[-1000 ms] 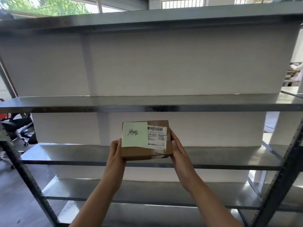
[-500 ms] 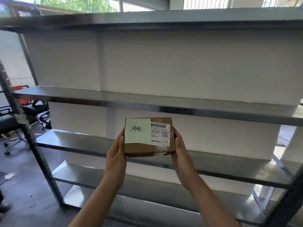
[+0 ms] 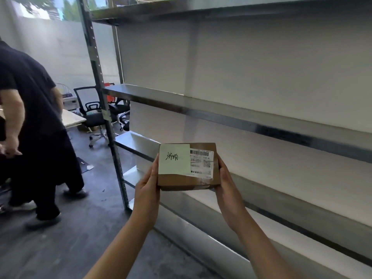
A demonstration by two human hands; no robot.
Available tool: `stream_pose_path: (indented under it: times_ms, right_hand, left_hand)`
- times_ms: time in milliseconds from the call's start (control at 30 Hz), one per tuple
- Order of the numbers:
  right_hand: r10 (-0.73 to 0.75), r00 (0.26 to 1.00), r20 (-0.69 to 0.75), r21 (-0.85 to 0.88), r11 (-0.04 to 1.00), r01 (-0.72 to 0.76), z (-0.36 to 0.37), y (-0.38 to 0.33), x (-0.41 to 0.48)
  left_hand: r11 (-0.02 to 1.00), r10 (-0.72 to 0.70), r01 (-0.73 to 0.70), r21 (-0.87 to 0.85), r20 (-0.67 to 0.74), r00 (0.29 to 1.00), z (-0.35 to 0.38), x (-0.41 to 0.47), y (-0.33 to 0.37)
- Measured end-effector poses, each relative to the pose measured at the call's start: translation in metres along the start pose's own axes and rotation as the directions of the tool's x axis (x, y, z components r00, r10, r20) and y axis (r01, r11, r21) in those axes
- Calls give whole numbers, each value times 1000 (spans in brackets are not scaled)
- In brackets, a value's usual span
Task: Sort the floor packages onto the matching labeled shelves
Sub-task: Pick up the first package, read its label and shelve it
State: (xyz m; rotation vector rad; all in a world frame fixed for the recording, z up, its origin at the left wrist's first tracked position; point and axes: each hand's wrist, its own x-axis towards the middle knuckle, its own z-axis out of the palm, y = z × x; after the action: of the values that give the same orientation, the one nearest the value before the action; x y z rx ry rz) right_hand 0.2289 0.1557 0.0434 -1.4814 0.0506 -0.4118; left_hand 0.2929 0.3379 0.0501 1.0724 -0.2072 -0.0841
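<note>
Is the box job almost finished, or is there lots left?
Nothing looks finished: every shelf in view is bare. Right now one brown box with a green note is held between the left hand and right hand, in front of the shelves. It has not been put down. It must go on its matching shelf. The floor packages are out of view, so how many remain is unknown.

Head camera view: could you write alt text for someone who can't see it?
Two bare hands, left hand and right hand, hold a small cardboard box bearing a handwritten green note before bare metal shelves. A person in black walks at left.
</note>
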Motion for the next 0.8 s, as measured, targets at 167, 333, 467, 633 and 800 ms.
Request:
stream_pose_path:
  times_ms: [167,333,467,633,800]
  right_hand:
    - [4,992,126,24,1000,-7,53,14,24]
    - [11,979,205,45,999,-21,108,28,45]
    - [13,963,271,50,998,-28,148,37,63]
    - [23,947,320,39,999,-38,201,44,83]
    - [32,936,350,49,997,-53,253,50,105]
  left_hand:
    - [994,83,-75,74,-109,991,-50,5,19]
    - [992,113,-102,68,-184,976,-96,17,39]
    - [985,156,-132,116,-241,958,-131,29,52]
    - [986,160,-138,92,-289,944,-173,48,73]
    - [982,179,-150,115,-317,931,-213,72,98]
